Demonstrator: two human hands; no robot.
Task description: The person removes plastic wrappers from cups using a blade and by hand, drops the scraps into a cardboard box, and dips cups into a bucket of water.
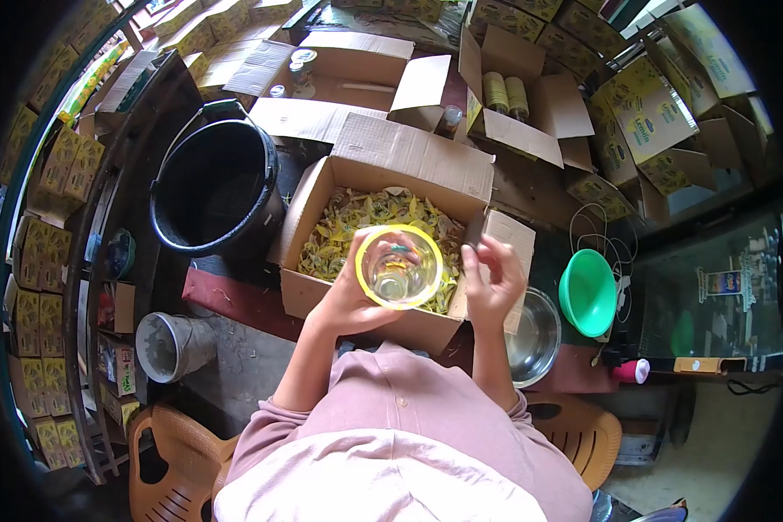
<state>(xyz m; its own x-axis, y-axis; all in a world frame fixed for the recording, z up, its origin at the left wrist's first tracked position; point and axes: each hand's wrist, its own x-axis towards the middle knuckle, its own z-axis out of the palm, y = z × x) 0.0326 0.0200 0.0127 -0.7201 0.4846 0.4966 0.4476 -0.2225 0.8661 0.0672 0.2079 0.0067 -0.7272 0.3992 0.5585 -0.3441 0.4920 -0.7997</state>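
Note:
My left hand (344, 303) is wrapped round a clear see-through jar (397, 277) with a bright yellow rim. The jar's round mouth faces up at me, and I make out nothing inside it for certain. To the right of it, apart from the jar, my right hand (498, 277) is raised with thumb and fingertips drawn together; whatever they may hold is too small to tell. Below both hands stands an open cardboard box (419, 150), holding many small yellow-and-green wrapped pieces (370, 217).
A black bucket (268, 187) stands left of the box, a grey bucket (150, 348) lower left. On the right are a metal bowl (544, 348) and a green bowl (583, 294). Behind sit open cartons, one with jars (302, 74), another with yellow cylinders (496, 91).

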